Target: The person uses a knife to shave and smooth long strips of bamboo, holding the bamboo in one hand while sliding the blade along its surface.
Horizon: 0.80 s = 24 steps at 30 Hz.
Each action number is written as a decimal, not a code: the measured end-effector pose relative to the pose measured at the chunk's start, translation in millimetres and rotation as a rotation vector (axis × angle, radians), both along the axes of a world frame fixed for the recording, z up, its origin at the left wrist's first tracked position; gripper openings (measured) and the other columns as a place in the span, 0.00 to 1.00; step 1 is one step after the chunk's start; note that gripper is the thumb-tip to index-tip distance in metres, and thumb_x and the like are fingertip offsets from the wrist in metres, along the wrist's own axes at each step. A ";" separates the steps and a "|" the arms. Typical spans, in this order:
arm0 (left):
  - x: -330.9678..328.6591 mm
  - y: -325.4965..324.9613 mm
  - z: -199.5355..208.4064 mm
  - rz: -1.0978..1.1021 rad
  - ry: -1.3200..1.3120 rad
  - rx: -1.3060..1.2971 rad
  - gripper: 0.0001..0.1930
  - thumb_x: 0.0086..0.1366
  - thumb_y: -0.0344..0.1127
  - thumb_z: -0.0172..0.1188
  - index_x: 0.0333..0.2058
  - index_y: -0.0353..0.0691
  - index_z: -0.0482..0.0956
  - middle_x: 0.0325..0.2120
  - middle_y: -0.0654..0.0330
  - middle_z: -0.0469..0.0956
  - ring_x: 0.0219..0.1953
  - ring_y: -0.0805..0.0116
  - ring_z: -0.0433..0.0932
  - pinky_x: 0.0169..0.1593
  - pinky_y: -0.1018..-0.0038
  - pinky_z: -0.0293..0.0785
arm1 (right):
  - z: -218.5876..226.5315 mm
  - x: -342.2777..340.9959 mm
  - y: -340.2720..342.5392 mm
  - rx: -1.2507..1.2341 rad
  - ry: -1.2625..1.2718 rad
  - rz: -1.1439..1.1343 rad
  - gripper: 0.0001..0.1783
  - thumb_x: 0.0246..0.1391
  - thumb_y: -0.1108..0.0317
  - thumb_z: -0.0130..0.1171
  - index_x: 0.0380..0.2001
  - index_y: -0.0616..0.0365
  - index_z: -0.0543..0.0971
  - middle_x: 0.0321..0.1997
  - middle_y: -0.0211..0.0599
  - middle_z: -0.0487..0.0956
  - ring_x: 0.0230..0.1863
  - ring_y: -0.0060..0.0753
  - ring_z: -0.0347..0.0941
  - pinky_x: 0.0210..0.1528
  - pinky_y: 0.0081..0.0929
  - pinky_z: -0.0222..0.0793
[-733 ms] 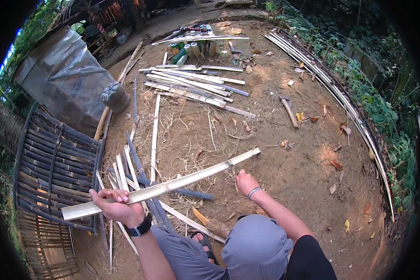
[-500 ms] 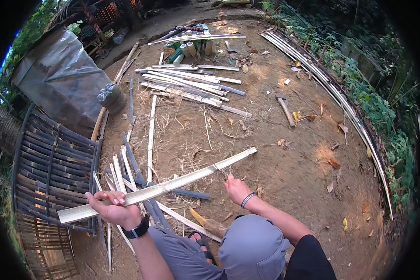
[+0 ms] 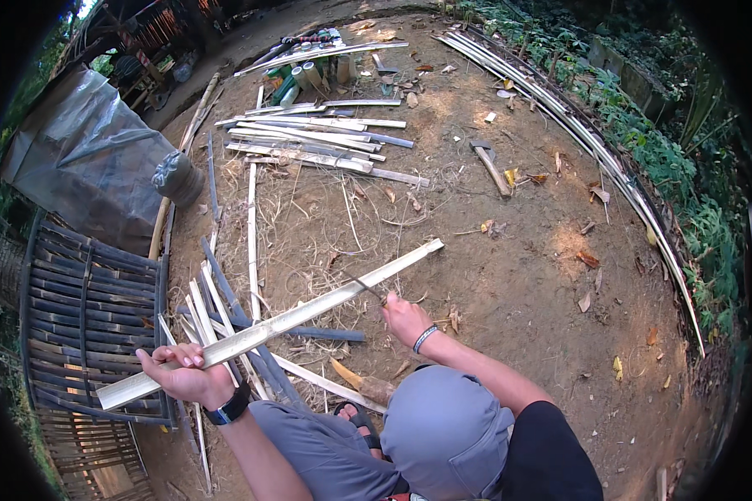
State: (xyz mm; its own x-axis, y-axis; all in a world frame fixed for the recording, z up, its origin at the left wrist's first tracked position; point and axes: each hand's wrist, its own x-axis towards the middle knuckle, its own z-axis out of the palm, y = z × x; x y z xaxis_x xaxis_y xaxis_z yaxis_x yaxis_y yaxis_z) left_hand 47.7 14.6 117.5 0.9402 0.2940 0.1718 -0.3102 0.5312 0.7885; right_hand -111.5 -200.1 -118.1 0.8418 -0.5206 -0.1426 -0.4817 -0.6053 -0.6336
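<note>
A long pale split-bamboo strip [image 3: 292, 318] slants up from lower left to the middle, its far end in the air. My left hand [image 3: 190, 380], with a dark watch band on the wrist, is closed round it near its lower-left end, palm up. In my right hand [image 3: 406, 321] is a knife [image 3: 367, 286] with a thin dark blade. The blade lies slantwise across the strip's upper part, and my fingers hide most of the handle. Below the strip, by my sandalled foot, rests a pale piece of wood or bamboo [image 3: 368, 387].
Split bamboo lies heaped [image 3: 317, 138] farther ahead, with more slats [image 3: 205, 305] beside my left hand. A hatchet [image 3: 493, 169] rests on the dirt at right. Long thin strips [image 3: 560, 114] run along the plants. A dark bamboo rack [image 3: 92, 313] stands at left.
The whole view has shifted a little. The knife blade now lies at a flatter slant across the strip and slightly farther from its far end. Both hands keep their hold.
</note>
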 end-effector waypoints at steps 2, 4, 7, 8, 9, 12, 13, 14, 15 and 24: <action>-0.9 -8.1 -0.1 -0.005 0.037 -0.023 0.24 0.66 0.53 0.47 0.14 0.47 0.63 0.04 0.69 0.52 0.07 0.78 0.53 0.16 0.82 0.53 | -38.2 -10.9 -37.1 -0.044 0.052 -0.147 0.16 0.60 0.61 0.44 0.36 0.67 0.63 0.26 0.62 0.76 0.29 0.62 0.75 0.30 0.52 0.72; -4.1 -8.7 -1.8 -0.009 0.014 -0.012 0.24 0.66 0.53 0.46 0.15 0.47 0.63 0.04 0.69 0.53 0.07 0.78 0.53 0.16 0.82 0.54 | -46.6 -19.2 -48.9 -0.054 0.073 -0.149 0.16 0.60 0.61 0.45 0.35 0.68 0.63 0.26 0.62 0.76 0.29 0.62 0.75 0.31 0.52 0.72; -1.2 -4.4 1.1 0.005 -0.015 0.005 0.24 0.66 0.53 0.46 0.15 0.47 0.63 0.04 0.69 0.53 0.07 0.78 0.54 0.16 0.82 0.54 | -18.6 -6.1 -23.4 0.034 0.058 -0.031 0.16 0.60 0.62 0.45 0.35 0.68 0.64 0.26 0.62 0.76 0.31 0.63 0.75 0.32 0.52 0.72; -1.0 0.1 2.4 0.017 -0.019 0.012 0.24 0.66 0.53 0.46 0.15 0.47 0.63 0.04 0.69 0.53 0.07 0.78 0.54 0.16 0.82 0.54 | 1.4 -1.3 -4.9 0.081 0.049 0.033 0.16 0.60 0.62 0.45 0.35 0.68 0.64 0.26 0.62 0.77 0.31 0.63 0.75 0.33 0.52 0.72; -2.4 1.9 5.1 0.013 -0.016 0.014 0.24 0.66 0.53 0.46 0.15 0.47 0.63 0.04 0.69 0.53 0.07 0.78 0.54 0.16 0.82 0.54 | 17.4 -1.1 5.5 0.104 0.067 0.051 0.16 0.60 0.61 0.45 0.35 0.67 0.64 0.26 0.62 0.77 0.32 0.63 0.75 0.34 0.53 0.72; 0.9 -1.8 -0.3 0.006 0.007 0.001 0.24 0.66 0.53 0.46 0.15 0.47 0.64 0.04 0.68 0.53 0.07 0.78 0.54 0.16 0.82 0.54 | -34.0 -5.8 -21.9 0.030 0.023 -0.080 0.16 0.60 0.60 0.45 0.35 0.67 0.64 0.27 0.62 0.77 0.32 0.63 0.75 0.34 0.53 0.72; 1.7 -4.1 -2.5 -0.017 0.020 0.001 0.23 0.66 0.54 0.46 0.15 0.47 0.64 0.04 0.69 0.54 0.08 0.78 0.54 0.17 0.82 0.55 | -50.2 -10.4 -40.6 0.015 0.048 -0.160 0.16 0.60 0.59 0.45 0.36 0.66 0.65 0.28 0.63 0.77 0.32 0.63 0.75 0.34 0.52 0.72; 2.2 -2.2 -3.5 -0.031 0.031 0.002 0.23 0.65 0.54 0.46 0.16 0.47 0.64 0.05 0.69 0.54 0.08 0.78 0.54 0.18 0.81 0.56 | -52.7 -10.2 -53.3 0.010 0.055 -0.226 0.17 0.60 0.59 0.45 0.36 0.67 0.66 0.28 0.63 0.77 0.32 0.63 0.75 0.35 0.51 0.72; 1.8 -0.8 -5.1 -0.045 0.042 0.003 0.23 0.65 0.55 0.46 0.17 0.46 0.65 0.05 0.69 0.55 0.08 0.78 0.55 0.18 0.81 0.56 | -56.2 -11.2 -55.0 0.017 0.051 -0.225 0.18 0.60 0.59 0.45 0.36 0.67 0.66 0.28 0.63 0.77 0.32 0.63 0.75 0.35 0.51 0.72; -33.2 -50.2 -23.8 -0.357 -0.067 -0.076 0.24 0.64 0.57 0.49 0.16 0.46 0.67 0.09 0.66 0.63 0.16 0.73 0.66 0.37 0.69 0.66 | -4.0 -22.0 -16.8 0.119 -0.070 -0.131 0.21 0.60 0.57 0.46 0.35 0.71 0.65 0.26 0.65 0.75 0.32 0.66 0.73 0.35 0.53 0.70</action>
State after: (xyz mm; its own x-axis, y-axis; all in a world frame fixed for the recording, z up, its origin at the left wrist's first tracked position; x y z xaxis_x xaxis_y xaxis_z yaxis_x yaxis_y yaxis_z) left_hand 14.5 -35.6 93.7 0.9734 -0.0366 0.2264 -0.1438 0.6714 0.7270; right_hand -133.5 -216.9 -122.1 0.7781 -0.6092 -0.1528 -0.5033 -0.4593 -0.7319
